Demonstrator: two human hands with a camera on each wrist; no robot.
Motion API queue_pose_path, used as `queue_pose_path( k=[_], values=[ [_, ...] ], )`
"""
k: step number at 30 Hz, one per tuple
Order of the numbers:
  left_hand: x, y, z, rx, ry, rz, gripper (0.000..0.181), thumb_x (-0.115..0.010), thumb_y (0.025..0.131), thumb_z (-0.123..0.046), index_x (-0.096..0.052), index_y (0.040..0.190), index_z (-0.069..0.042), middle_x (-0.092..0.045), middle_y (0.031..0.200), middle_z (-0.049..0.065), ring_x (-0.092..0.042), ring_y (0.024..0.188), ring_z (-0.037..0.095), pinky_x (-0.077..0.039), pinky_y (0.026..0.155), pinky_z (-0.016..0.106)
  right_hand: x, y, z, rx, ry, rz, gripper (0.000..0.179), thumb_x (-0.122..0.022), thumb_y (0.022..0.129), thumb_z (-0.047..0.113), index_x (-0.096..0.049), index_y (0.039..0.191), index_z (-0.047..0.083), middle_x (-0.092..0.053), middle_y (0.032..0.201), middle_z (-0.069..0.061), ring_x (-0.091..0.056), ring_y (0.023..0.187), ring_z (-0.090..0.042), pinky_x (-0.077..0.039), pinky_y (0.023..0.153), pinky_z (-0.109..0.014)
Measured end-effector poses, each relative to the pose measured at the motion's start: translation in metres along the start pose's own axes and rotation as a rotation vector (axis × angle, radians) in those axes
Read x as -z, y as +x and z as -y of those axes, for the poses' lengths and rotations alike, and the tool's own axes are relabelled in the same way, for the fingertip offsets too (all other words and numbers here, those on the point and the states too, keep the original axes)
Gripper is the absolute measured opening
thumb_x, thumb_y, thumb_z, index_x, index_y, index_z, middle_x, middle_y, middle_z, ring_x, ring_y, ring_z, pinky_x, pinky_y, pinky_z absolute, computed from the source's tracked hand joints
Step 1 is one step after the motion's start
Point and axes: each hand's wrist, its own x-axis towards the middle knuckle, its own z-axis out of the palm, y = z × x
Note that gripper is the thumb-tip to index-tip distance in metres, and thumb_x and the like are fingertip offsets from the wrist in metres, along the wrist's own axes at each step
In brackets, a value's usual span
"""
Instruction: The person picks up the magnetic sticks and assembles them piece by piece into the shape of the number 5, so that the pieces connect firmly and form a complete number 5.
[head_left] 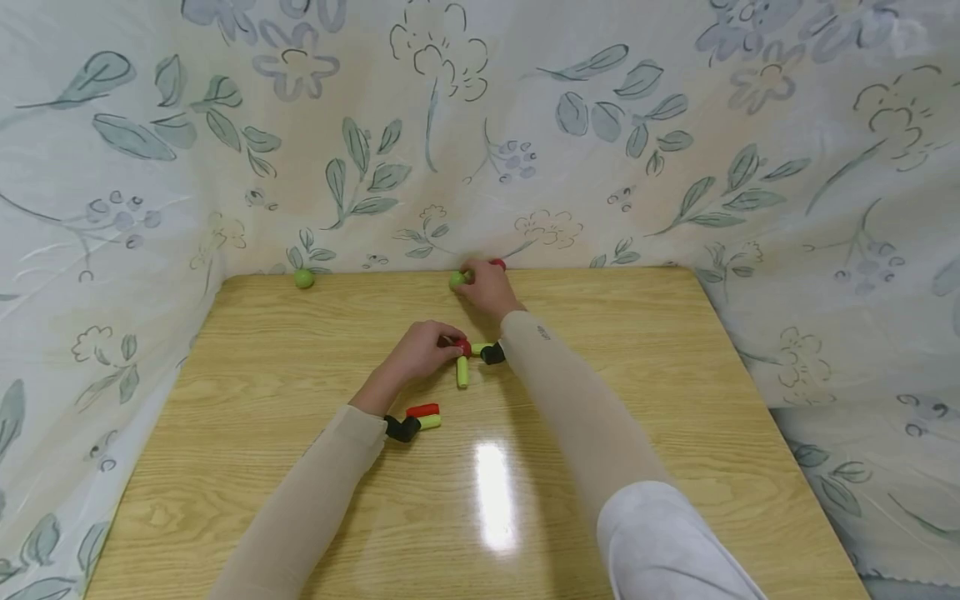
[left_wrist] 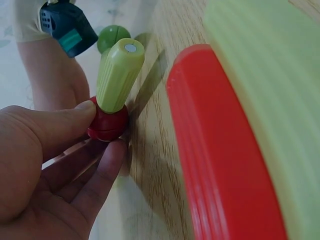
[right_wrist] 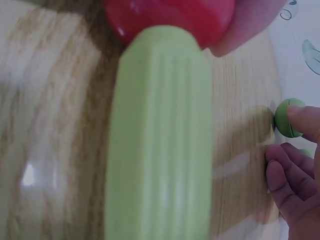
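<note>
My left hand (head_left: pixel 425 348) pinches a red ball (left_wrist: pixel 108 125) between thumb and fingertips. Two light green ridged rods join this ball; one (head_left: pixel 462 372) points toward me, the other (head_left: pixel 478 349) to the right, partly hidden by the right wrist camera. A small metal disc shows in the near rod's end in the left wrist view. Behind that rod is a green ball (left_wrist: pixel 114 38). At the table's far edge my right hand (head_left: pixel 489 287) holds another green ball (right_wrist: pixel 287 118), its thumb on the ball. Some of its grip is hidden.
A red rod (head_left: pixel 423 410) and a light green rod (head_left: pixel 430 422) lie side by side near my left wrist. Another green ball (head_left: pixel 303 278) sits at the far left edge. A red ball (head_left: pixel 497 263) peeks out behind my right hand. Patterned cloth (head_left: pixel 465 192) hangs along the table's back.
</note>
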Motion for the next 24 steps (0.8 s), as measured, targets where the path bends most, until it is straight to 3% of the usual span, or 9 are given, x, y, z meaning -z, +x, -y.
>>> queue_pose_path(
  k=[15,24],
  values=[
    [0.002,0.0,0.0,0.0,-0.012,0.01,0.024,-0.073,0.106,-0.015,-0.079,0.127,-0.006,-0.078,0.115,0.006,-0.072,0.104,0.022,-0.057,0.097,0.042,0.001,-0.005,-0.007,0.033,0.057,-0.02,0.033,-0.078,0.104,0.022,-0.074,0.134,0.009,-0.076,0.121,-0.008,-0.069,0.112,-0.022,-0.054,0.102,-0.039],
    [0.002,-0.001,-0.002,0.021,-0.012,0.016,0.025,-0.072,0.107,-0.016,-0.079,0.128,-0.005,-0.078,0.116,0.006,-0.072,0.105,0.022,-0.057,0.096,0.042,0.007,-0.01,-0.005,0.002,0.076,0.01,0.036,-0.078,0.104,0.022,-0.073,0.138,0.01,-0.075,0.117,-0.007,-0.069,0.1,-0.018,-0.058,0.091,-0.035]
  ],
)
